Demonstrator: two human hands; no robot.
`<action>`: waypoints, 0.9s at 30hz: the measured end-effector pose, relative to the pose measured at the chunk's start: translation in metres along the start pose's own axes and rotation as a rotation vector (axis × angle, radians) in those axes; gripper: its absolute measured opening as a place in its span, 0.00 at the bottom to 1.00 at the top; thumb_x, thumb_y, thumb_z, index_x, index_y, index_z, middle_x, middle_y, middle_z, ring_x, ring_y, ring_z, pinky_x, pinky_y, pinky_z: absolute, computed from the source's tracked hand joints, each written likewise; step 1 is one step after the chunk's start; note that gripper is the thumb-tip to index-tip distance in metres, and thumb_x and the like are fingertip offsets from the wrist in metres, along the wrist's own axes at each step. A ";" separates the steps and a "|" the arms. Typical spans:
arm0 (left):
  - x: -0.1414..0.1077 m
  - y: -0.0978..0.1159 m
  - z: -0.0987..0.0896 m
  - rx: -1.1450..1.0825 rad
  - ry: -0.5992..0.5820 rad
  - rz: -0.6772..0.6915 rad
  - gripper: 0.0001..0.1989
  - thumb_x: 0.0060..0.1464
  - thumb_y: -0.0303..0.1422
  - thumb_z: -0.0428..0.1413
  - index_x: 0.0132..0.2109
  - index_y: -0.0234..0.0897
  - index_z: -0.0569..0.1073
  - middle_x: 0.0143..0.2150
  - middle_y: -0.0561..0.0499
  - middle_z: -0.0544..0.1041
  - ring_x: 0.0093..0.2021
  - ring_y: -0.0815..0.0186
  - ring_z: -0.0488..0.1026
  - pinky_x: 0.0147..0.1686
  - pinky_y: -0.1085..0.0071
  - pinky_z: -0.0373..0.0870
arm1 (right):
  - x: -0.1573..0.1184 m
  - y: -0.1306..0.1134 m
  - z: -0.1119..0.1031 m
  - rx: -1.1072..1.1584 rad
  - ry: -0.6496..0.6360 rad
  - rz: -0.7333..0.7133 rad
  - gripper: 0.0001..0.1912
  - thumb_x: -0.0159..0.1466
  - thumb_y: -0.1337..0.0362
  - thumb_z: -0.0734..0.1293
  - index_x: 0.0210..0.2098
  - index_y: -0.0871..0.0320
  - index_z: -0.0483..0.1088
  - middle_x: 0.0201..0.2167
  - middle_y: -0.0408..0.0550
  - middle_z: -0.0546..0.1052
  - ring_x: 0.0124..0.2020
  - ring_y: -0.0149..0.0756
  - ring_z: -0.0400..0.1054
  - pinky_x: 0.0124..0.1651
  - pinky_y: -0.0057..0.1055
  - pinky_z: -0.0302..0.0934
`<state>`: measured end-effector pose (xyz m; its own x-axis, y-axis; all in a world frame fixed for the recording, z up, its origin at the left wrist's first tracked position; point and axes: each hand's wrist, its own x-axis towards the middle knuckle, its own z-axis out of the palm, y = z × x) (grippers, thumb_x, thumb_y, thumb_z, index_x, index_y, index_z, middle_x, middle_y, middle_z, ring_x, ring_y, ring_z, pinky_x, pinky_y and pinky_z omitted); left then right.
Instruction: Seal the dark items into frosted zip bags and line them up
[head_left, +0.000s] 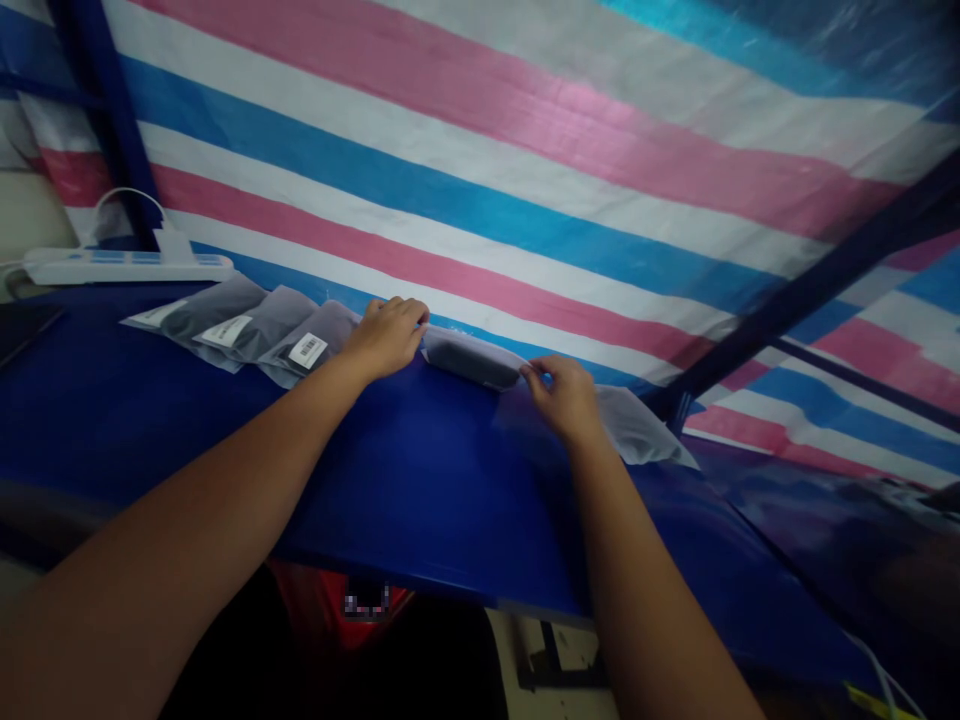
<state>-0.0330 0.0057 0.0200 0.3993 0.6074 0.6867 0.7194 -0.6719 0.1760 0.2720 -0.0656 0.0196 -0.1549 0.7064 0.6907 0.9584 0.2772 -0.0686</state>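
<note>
A frosted plastic bag with a dark item inside (472,362) is stretched between my two hands near the back of the blue table (435,470). My left hand (391,335) has its fingers curled at the bag's left end. At the right end, my right hand (559,392) pinches the bag's corner between thumb and fingers. Just left of my left hand lies a labelled frosted bag (307,345), overlapping others in a row. Beyond my right hand rests another frosted bag (641,425).
A white power strip (127,266) with a plugged-in cable stands at the back left. Striped sheeting (450,200) hangs behind the table, with a dark blue frame post (810,265) at the right. A red stool (315,600) is below the front edge.
</note>
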 end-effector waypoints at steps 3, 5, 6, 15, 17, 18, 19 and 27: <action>-0.001 0.008 0.001 -0.059 -0.002 0.045 0.12 0.66 0.34 0.49 0.53 0.40 0.70 0.53 0.45 0.77 0.54 0.57 0.70 0.55 0.58 0.60 | 0.000 -0.005 -0.001 0.061 -0.005 -0.012 0.13 0.67 0.57 0.63 0.41 0.56 0.78 0.41 0.54 0.81 0.44 0.48 0.72 0.50 0.44 0.64; -0.002 0.016 0.003 -0.086 -0.025 0.068 0.12 0.66 0.34 0.48 0.52 0.39 0.72 0.52 0.45 0.77 0.55 0.57 0.70 0.55 0.58 0.61 | 0.001 -0.011 -0.001 0.092 -0.010 -0.025 0.12 0.66 0.57 0.64 0.42 0.55 0.77 0.41 0.53 0.80 0.45 0.47 0.72 0.50 0.44 0.64; -0.002 0.020 0.004 -0.100 -0.041 0.076 0.11 0.66 0.33 0.48 0.50 0.39 0.73 0.51 0.45 0.77 0.54 0.57 0.71 0.55 0.59 0.62 | 0.002 -0.014 -0.001 0.102 -0.011 -0.029 0.11 0.66 0.58 0.64 0.41 0.54 0.77 0.41 0.53 0.80 0.45 0.47 0.71 0.50 0.43 0.64; -0.004 0.032 0.013 -0.304 -0.243 0.107 0.10 0.60 0.33 0.51 0.42 0.38 0.77 0.41 0.48 0.79 0.40 0.63 0.74 0.41 0.67 0.67 | -0.003 -0.046 0.001 0.218 -0.224 -0.084 0.06 0.64 0.63 0.66 0.37 0.56 0.75 0.35 0.48 0.79 0.37 0.38 0.70 0.41 0.34 0.61; -0.005 0.033 0.014 -0.347 -0.343 0.098 0.10 0.58 0.37 0.54 0.38 0.39 0.78 0.36 0.50 0.79 0.36 0.64 0.73 0.36 0.68 0.66 | -0.004 -0.049 0.001 0.255 -0.264 -0.042 0.06 0.63 0.61 0.68 0.35 0.56 0.76 0.33 0.46 0.79 0.34 0.36 0.70 0.39 0.32 0.61; -0.005 0.034 0.013 -0.367 -0.379 0.097 0.10 0.57 0.38 0.55 0.36 0.39 0.78 0.34 0.50 0.79 0.34 0.65 0.73 0.34 0.68 0.64 | -0.003 -0.050 -0.001 0.270 -0.271 -0.017 0.06 0.63 0.60 0.68 0.34 0.56 0.76 0.33 0.46 0.80 0.33 0.36 0.71 0.38 0.32 0.60; -0.005 0.035 0.012 -0.383 -0.405 0.097 0.11 0.56 0.40 0.55 0.34 0.39 0.78 0.32 0.51 0.79 0.33 0.65 0.72 0.33 0.68 0.63 | -0.001 -0.051 -0.003 0.280 -0.268 0.004 0.07 0.63 0.59 0.68 0.34 0.56 0.77 0.32 0.46 0.80 0.33 0.35 0.71 0.38 0.32 0.60; -0.006 0.045 0.007 -0.401 -0.588 0.106 0.13 0.51 0.44 0.60 0.31 0.39 0.78 0.31 0.50 0.79 0.29 0.66 0.71 0.31 0.68 0.61 | -0.034 -0.127 -0.086 0.641 -0.113 0.249 0.21 0.70 0.48 0.59 0.33 0.54 0.76 0.25 0.46 0.76 0.26 0.34 0.69 0.30 0.31 0.61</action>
<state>0.0009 -0.0259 0.0189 0.7765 0.5822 0.2411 0.4410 -0.7754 0.4521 0.1761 -0.1812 0.0669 -0.0062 0.8527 0.5224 0.6435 0.4032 -0.6506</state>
